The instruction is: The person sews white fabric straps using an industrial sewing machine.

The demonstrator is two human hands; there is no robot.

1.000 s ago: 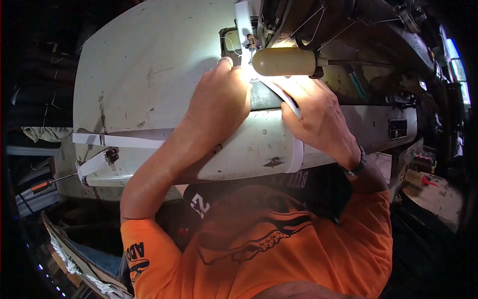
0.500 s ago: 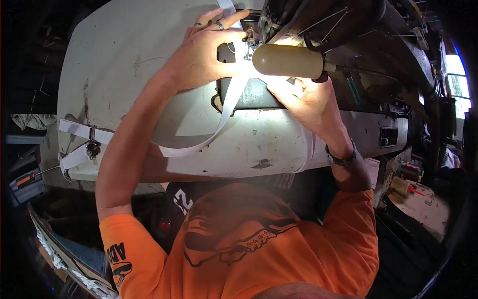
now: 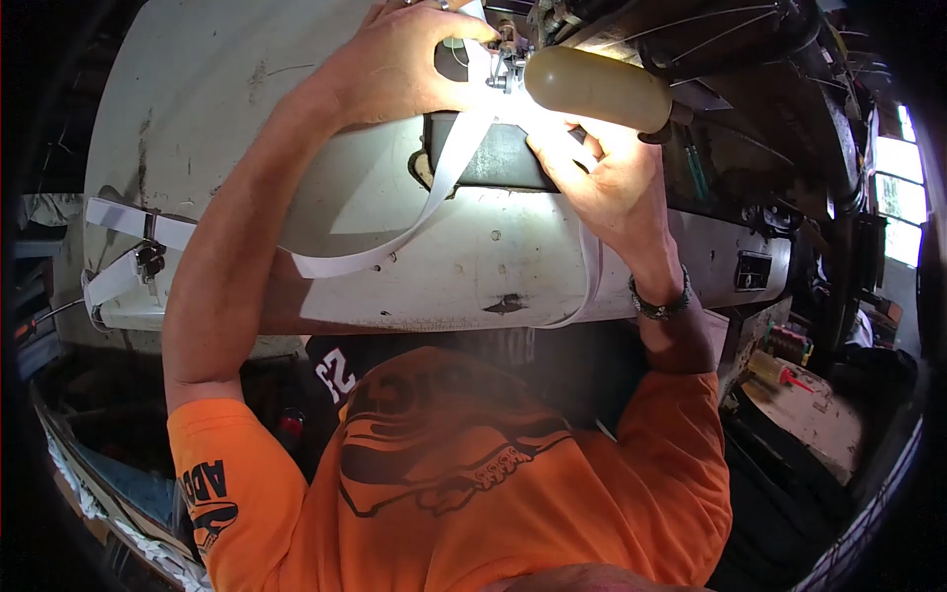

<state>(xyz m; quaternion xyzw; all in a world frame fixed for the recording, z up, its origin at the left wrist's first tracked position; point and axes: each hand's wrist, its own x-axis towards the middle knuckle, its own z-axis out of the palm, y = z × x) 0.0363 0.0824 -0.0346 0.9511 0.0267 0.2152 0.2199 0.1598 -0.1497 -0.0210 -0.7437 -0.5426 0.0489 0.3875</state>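
A white strap [image 3: 452, 170] runs under the presser area of a sewing machine [image 3: 507, 59], lit by a very bright lamp. At the left of the needle area, my left hand [image 3: 404, 64] lies on the strap with thumb and fingers apart. My right hand [image 3: 604, 173] is at the right, thumb and fingers pinched around the strap, partly washed out by glare. The strap loops down over the front of the pale machine table [image 3: 395, 296]. A tan rounded cylinder [image 3: 597, 87] hides part of the space between the hands.
At the left table corner, a metal buckle [image 3: 150, 259] sits on white strap. A dark metal plate [image 3: 498, 158] lies below the needle area. Thread spools [image 3: 789, 343] and a red-tipped tool [image 3: 795, 379] are at the right.
The whole view has shifted, with the table and both hands appearing higher and slightly left. Both hands keep nearly the same places beside the needle area.
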